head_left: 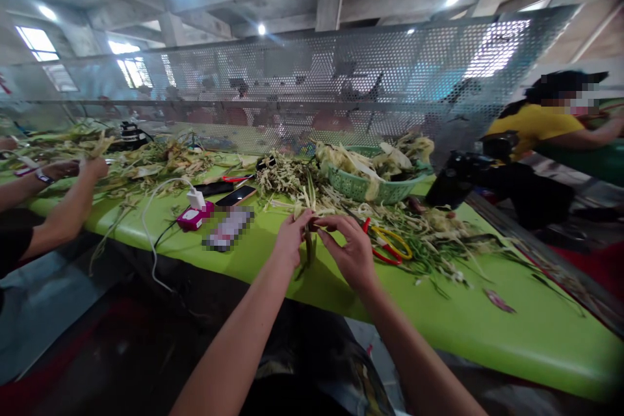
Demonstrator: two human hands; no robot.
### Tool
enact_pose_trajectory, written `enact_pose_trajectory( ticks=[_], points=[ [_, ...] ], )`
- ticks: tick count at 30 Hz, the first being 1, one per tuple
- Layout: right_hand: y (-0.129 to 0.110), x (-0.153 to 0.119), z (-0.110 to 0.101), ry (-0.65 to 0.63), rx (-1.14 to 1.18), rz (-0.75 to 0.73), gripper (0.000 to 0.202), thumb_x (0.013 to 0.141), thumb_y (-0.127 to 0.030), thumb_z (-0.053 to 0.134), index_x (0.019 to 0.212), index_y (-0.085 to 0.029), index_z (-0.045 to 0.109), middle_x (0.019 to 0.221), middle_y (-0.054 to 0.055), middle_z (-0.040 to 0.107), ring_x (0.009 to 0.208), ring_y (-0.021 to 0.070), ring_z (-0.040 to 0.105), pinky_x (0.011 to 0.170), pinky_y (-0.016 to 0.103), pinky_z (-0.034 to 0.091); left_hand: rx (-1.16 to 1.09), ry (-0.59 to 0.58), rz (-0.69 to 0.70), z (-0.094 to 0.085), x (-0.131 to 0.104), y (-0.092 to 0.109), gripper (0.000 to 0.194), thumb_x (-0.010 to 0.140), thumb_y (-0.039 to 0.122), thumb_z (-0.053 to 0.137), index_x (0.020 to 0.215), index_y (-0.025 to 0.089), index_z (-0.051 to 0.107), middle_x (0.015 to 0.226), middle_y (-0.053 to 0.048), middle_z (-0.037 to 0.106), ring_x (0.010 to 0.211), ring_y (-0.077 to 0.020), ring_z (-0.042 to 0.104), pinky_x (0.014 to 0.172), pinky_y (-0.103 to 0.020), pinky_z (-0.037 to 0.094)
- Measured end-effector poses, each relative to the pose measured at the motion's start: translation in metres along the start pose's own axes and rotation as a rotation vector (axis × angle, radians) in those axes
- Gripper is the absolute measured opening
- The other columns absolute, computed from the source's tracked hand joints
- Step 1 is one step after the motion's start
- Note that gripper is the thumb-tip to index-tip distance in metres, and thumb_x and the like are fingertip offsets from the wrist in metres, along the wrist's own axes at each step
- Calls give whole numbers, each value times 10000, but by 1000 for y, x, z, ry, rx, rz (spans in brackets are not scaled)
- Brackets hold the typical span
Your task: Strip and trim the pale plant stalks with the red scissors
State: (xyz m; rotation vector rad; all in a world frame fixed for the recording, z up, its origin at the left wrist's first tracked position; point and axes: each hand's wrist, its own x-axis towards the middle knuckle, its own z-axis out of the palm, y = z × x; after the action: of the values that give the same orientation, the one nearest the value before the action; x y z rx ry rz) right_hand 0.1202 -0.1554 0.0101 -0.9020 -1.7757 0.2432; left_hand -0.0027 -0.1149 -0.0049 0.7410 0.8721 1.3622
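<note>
My left hand (291, 238) is closed around a small bunch of pale green plant strips (311, 192), long and leaf-like, held over the table's front edge. Their ends stick up above the fingers, and darker ends hang below. My right hand (347, 248) meets it from the right, thumb and fingertips pinched at the bunch; the exact contact is partly hidden. Just right of that hand lie scissors with red handles (390, 253) and a yellow loop (397, 240), among green trimmings (431, 263).
A green basket (390, 192) of pale leaves stands beyond a heap of cut stalks (287, 177). To the left are a phone (236, 195), a pink power block (195, 216) and its white cable (149, 208). Another person's hands (95, 169) work at far left. A perforated metal screen (292, 91) runs behind.
</note>
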Motion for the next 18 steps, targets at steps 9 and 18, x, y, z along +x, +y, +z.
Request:
enact_pose_trajectory(
  ticks=[9,18],
  points=[
    [8,-1,9,-150,-319,-25,151,804,-163,606,880,-224,722,868,59,665,860,231,566,812,369,411,-229,-5,-87,6,1,-13,343,747,357,697,1015,168,598,921,-67,723,636,-110,627,558,-208,441],
    [10,1,16,-84,-351,137,96,774,-147,575,694,-191,605,800,72,629,779,221,540,716,325,418,-209,23,-93,16,-9,-27,367,747,362,695,1047,157,643,970,-87,707,808,-163,659,755,-278,486]
  ],
)
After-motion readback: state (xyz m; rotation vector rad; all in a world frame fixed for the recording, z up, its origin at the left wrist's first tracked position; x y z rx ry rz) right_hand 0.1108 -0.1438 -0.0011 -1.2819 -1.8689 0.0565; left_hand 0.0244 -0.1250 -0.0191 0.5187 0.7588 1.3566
